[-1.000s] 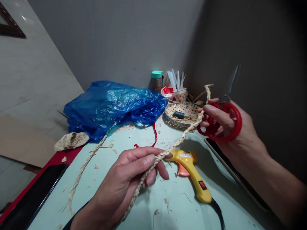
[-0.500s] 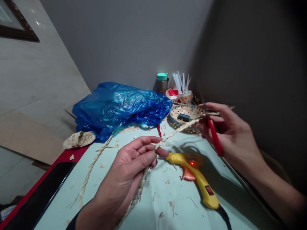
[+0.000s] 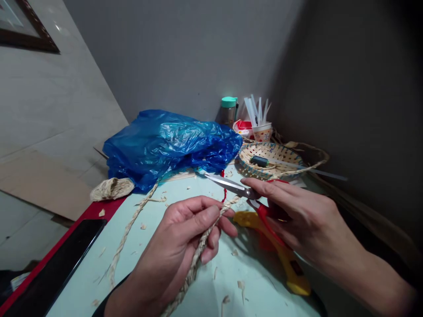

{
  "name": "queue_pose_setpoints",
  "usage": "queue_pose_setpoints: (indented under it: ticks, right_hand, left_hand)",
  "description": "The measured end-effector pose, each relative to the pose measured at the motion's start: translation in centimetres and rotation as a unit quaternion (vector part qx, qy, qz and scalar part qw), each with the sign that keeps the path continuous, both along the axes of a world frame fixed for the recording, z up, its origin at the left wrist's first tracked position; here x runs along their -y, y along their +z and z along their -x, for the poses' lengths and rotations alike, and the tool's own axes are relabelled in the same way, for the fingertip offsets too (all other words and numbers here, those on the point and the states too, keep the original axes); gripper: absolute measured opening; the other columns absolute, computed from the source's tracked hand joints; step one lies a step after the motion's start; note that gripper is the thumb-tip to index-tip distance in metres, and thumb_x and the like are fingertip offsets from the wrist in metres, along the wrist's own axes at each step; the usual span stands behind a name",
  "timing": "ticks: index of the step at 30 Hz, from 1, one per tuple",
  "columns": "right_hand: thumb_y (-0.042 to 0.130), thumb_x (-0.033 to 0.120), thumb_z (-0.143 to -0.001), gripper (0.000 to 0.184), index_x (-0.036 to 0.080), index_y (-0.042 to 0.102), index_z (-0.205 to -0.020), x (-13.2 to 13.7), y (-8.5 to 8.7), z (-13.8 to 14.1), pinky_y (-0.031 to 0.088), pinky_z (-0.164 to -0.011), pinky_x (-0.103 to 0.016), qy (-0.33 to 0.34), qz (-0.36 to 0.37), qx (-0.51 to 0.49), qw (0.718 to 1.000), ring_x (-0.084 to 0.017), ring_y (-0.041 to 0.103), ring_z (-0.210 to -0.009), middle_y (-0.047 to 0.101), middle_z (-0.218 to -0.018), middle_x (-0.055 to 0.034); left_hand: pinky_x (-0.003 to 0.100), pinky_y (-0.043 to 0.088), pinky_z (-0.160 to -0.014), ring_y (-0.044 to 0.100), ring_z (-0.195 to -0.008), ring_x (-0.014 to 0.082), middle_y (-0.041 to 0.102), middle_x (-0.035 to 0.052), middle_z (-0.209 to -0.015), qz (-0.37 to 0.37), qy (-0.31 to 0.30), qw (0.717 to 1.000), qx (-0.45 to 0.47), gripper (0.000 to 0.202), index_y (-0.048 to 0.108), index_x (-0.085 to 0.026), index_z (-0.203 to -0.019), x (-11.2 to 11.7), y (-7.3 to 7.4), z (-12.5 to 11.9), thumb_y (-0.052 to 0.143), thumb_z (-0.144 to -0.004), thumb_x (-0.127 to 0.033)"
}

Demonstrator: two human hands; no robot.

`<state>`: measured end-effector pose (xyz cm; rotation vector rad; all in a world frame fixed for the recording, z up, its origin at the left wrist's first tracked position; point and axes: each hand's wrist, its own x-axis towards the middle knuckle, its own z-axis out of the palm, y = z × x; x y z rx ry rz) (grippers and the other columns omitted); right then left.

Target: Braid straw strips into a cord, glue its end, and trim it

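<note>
Between the thumb and fingers of my left hand [image 3: 188, 237] is a braided straw cord [image 3: 193, 266]; its upper end pokes out past my fingertips and the rest trails down toward me. My right hand [image 3: 307, 215] grips red-handled scissors [image 3: 246, 192]. Their blades point left, above and close to the cord's end, and look nearly closed. Beneath my right hand lies a yellow glue gun [image 3: 286, 264], partly covered by the hand and scissors. A second braided cord [image 3: 130, 224] rests on the table to the left.
A blue plastic bag [image 3: 165, 145] fills the back of the pale table. Behind on the right are a woven basket [image 3: 277, 154] holding a dark spool, a paper cup [image 3: 262, 132] of glue sticks and a bottle [image 3: 228, 112]. A black phone-like slab [image 3: 72, 259] lies left. Straw scraps are scattered about.
My right hand has come left and down with the scissors, whose blades now point left beside my left hand. The cord no longer stretches across to my right hand. My left hand barely moved.
</note>
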<state>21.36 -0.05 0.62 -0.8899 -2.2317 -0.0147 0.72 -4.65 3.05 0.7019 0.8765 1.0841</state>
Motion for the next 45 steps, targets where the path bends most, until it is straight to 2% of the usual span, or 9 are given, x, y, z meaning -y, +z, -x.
queue_pose_setpoints:
  ticks: [6,14,20,25,29,32,41,43,45]
  right_hand:
    - [0.052,0.014,-0.087,0.046,0.022,0.052,-0.132,0.4,0.1,0.0,0.052,-0.061,-0.023,0.018,0.037,-0.004,0.999,-0.015,0.065,-0.077,0.064,-0.098,-0.0064]
    - [0.055,0.018,-0.081,0.057,0.02,0.045,-0.137,0.6,0.3,0.0,0.052,-0.069,-0.034,-0.019,-0.069,0.036,0.997,-0.023,0.06,-0.084,0.061,-0.099,-0.0101]
    - [0.055,0.02,-0.083,0.058,0.018,0.044,-0.14,0.9,0.4,-0.1,0.051,-0.068,-0.036,-0.016,-0.088,0.035,0.995,-0.023,0.058,-0.081,0.059,-0.095,-0.0103]
    - [0.057,0.024,-0.087,0.047,0.022,0.051,-0.133,0.9,0.5,0.4,0.053,-0.066,-0.03,-0.007,0.023,-0.011,1.0,-0.02,0.062,-0.082,0.064,-0.097,-0.0079]
    - [0.064,0.037,-0.085,0.02,0.026,0.064,-0.102,1.1,1.5,1.0,0.054,-0.059,-0.024,0.017,0.209,-0.045,0.977,-0.017,0.065,-0.071,0.07,-0.085,-0.0005]
    - [0.064,0.036,-0.083,0.01,0.027,0.064,-0.089,1.5,2.2,1.1,0.053,-0.054,-0.023,0.039,0.285,-0.05,0.956,-0.018,0.067,-0.072,0.072,-0.086,0.0014]
    - [0.061,0.039,-0.085,0.015,0.028,0.06,-0.095,1.9,1.9,1.1,0.054,-0.058,-0.024,0.041,0.304,-0.047,0.951,-0.017,0.066,-0.073,0.071,-0.085,0.0025]
    - [0.063,0.037,-0.085,0.016,0.027,0.057,-0.096,1.8,1.7,1.2,0.052,-0.057,-0.023,0.043,0.286,-0.049,0.956,-0.015,0.064,-0.068,0.069,-0.082,0.0034]
    - [0.065,0.033,-0.084,0.02,0.027,0.056,-0.1,1.8,1.5,1.3,0.05,-0.054,-0.02,0.051,0.246,-0.054,0.966,-0.013,0.061,-0.061,0.066,-0.076,0.0045]
  left_hand:
    - [0.013,0.039,-0.046,0.048,-0.052,0.0054,0.07,0.008,-0.074,-0.034,0.026,0.999,0.003,0.01,0.071,-0.009,-0.085,0.1,0.2,-0.3,0.062,-0.086,-0.014]
    - [0.014,0.042,-0.054,0.05,-0.056,0.0053,0.071,0.0069,-0.079,-0.076,0.047,0.996,-0.024,0.013,0.077,-0.013,-0.089,0.2,0.2,-0.3,0.064,-0.085,-0.013]
    - [0.013,0.042,-0.054,0.049,-0.06,0.0057,0.07,0.0044,-0.083,-0.103,0.093,0.99,-0.033,0.013,0.076,-0.016,-0.091,0.2,0.0,0.0,0.066,-0.084,-0.012]
    - [0.015,0.044,-0.057,0.052,-0.061,0.0071,0.071,0.0064,-0.085,-0.105,0.108,0.988,-0.02,0.014,0.074,-0.017,-0.092,0.5,0.5,-0.2,0.066,-0.082,-0.012]
    - [0.017,0.043,-0.052,0.055,-0.061,0.0107,0.07,0.0064,-0.081,-0.119,0.143,0.981,-0.063,0.021,0.074,-0.019,-0.094,0.8,0.9,-0.6,0.072,-0.074,-0.013]
    - [0.018,0.042,-0.051,0.055,-0.058,0.0107,0.07,0.005,-0.078,-0.14,0.169,0.966,-0.139,0.016,0.077,-0.02,-0.088,1.1,0.9,-0.8,0.073,-0.073,-0.014]
    - [0.022,0.045,-0.046,0.057,-0.053,0.0113,0.071,0.0046,-0.084,-0.224,0.193,0.924,-0.242,0.005,0.078,-0.021,-0.074,1.0,0.4,-0.6,0.073,-0.075,-0.018]
    - [0.022,0.047,-0.046,0.06,-0.054,0.0118,0.071,0.0063,-0.093,-0.221,0.182,0.93,-0.229,0.004,0.075,-0.019,-0.073,1.0,0.3,-0.7,0.072,-0.076,-0.019]
    - [0.022,0.048,-0.044,0.059,-0.048,0.0113,0.071,0.0059,-0.084,-0.202,0.155,0.949,-0.187,0.005,0.072,-0.018,-0.078,1.0,0.2,-0.7,0.069,-0.079,-0.021]
